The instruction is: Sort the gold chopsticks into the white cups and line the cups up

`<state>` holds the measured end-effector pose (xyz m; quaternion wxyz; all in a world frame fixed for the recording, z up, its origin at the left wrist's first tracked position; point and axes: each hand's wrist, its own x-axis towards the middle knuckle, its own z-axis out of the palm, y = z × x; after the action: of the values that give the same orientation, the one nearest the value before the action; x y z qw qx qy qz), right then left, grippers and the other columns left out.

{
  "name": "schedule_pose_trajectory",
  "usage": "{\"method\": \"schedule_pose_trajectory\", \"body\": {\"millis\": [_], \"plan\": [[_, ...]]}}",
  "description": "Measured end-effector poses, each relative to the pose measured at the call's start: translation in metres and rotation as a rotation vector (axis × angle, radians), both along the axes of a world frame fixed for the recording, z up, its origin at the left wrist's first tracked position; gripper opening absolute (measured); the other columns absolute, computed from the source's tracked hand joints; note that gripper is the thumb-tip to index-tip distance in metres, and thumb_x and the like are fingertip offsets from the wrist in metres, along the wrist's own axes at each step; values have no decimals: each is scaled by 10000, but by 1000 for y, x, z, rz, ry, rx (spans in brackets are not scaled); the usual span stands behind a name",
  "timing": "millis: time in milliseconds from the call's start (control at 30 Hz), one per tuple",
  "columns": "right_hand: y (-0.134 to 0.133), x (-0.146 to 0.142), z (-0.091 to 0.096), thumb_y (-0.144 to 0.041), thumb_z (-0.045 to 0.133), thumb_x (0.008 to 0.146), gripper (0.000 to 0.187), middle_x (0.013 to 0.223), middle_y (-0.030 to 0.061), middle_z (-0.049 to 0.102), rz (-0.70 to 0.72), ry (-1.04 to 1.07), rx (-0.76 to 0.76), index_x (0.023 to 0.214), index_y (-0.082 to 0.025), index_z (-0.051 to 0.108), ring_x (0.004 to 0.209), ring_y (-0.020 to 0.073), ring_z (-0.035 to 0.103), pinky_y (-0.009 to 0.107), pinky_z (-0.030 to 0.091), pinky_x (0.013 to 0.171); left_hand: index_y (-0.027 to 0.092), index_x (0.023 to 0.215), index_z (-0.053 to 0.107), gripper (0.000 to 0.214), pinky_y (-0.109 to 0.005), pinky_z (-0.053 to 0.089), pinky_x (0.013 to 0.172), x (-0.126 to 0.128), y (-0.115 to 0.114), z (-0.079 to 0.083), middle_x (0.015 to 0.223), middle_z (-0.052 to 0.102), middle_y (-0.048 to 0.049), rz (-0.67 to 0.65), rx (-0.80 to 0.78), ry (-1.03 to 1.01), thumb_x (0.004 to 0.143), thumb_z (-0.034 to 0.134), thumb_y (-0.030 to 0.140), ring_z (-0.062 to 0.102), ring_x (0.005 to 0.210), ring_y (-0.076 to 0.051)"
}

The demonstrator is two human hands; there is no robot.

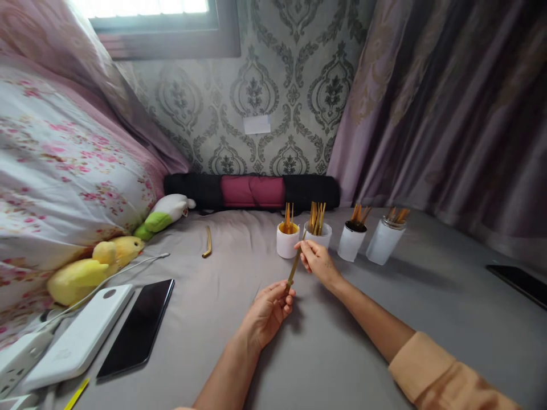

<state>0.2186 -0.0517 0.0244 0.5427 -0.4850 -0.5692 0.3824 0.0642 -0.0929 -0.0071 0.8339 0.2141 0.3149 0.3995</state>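
Note:
My left hand (268,310) and my right hand (317,261) both pinch one thin golden stick (295,263), the left at its lower end, the right at its upper end. The stick slants up toward the white cups. Just beyond stand a white cup with an orange rim (286,241) and a second white cup (320,233), each full of upright golden sticks. Further right are a third white cup (351,241) and a clear jar (382,241), also holding sticks. A bent golden stick (208,242) lies alone on the grey sheet to the left.
A black phone (139,326), a white power bank (81,336) with cable and a power strip (15,359) lie at the left. Yellow (92,266) and green-white (164,213) plush toys rest by a floral pillow (55,171). A black-and-pink roll (252,191) lies by the wall. Another dark phone (519,282) is at the right.

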Motion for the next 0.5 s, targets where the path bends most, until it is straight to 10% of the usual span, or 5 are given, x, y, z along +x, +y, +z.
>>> {"method": "schedule_pose_trajectory", "body": {"millis": [500], "plan": [[16, 16, 35, -444, 459, 779, 294, 537, -51, 443, -73, -20, 24, 780, -162, 544, 368, 44, 370, 169, 301, 321, 79, 907, 527, 199, -151, 398, 467, -1, -1, 0, 708, 572, -48, -8, 14, -9, 739, 590, 166, 501, 521, -48]]}}
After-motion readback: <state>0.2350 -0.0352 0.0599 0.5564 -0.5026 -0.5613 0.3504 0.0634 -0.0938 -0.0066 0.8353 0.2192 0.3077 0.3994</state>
